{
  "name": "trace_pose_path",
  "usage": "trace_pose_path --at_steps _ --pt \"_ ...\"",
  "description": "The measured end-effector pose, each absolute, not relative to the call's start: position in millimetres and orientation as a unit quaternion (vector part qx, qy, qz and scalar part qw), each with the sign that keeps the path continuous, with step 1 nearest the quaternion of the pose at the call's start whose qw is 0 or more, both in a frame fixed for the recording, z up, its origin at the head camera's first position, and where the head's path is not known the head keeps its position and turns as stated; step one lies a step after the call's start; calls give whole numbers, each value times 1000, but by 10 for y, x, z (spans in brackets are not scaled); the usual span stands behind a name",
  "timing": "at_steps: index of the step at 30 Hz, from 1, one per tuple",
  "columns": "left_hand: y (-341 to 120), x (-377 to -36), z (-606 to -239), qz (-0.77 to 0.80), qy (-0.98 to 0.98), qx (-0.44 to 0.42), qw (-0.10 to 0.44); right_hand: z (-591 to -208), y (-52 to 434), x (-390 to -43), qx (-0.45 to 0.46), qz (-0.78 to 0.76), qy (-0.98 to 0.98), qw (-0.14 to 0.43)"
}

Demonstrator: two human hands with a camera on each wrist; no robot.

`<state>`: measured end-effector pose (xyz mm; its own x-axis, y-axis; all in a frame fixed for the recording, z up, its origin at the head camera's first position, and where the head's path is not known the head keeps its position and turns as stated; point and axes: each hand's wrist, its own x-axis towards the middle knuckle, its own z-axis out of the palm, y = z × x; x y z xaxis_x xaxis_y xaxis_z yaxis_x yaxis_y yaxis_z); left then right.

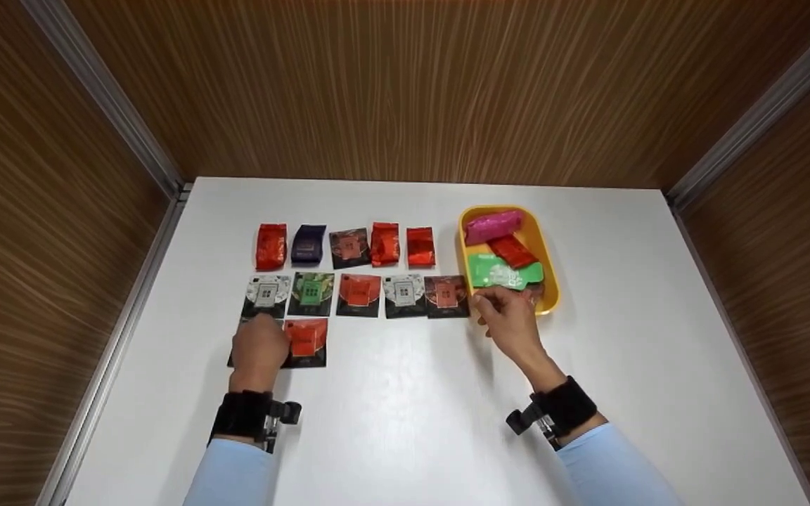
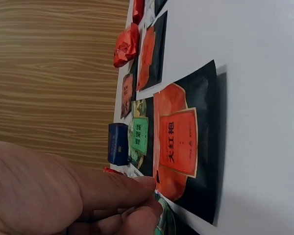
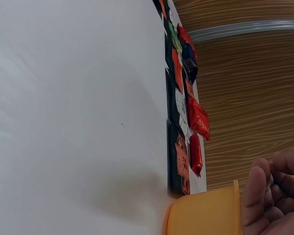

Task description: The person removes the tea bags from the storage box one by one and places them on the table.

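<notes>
My left hand (image 1: 259,348) is low over the left end of the front row, fingers curled. In the left wrist view its thumb meets the top left corner of a red-and-black tea packet (image 2: 179,142) lying flat on the table. The fingertips are partly hidden, beside a greenish packet (image 2: 166,220) mostly covered by the hand. My right hand (image 1: 510,323) hovers at the front left rim of a yellow basket (image 1: 553,299). Its fingers hang loosely curled, with nothing visible between them. Inside the basket are a pink packet (image 1: 493,226), a red packet (image 1: 512,251) and a green packet (image 1: 503,273).
Behind the left hand, small pouches form a back row, including a red pouch (image 1: 271,246) and a dark blue pouch (image 1: 308,244). A middle row of flat packets runs from a white-and-black packet (image 1: 266,295) to a brownish-red packet (image 1: 447,296) beside the basket. Wood-grain panels (image 1: 405,91) enclose the table.
</notes>
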<state>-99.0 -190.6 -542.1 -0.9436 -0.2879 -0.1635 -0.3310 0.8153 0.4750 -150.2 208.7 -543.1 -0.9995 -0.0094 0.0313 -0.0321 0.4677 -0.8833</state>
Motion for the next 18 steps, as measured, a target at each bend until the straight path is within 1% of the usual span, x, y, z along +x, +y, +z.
trace_pose_path --at_steps 3,7,14,18 --pt "-1814 -1020 -5372 261 954 -148 27 -5421 2121 -1511 17 520 -854 13" --pt "-1568 -1116 -5322 269 957 -113 2 -5399 2221 -1545 12 513 -858 6" --pt "-932 -1348 -5231 286 958 -38 9 -5304 2468 -1701 -5 467 -884 0" --pt "-532 -1462 -5189 300 954 20 -11 -5217 2625 -1816 -9 385 -923 1"
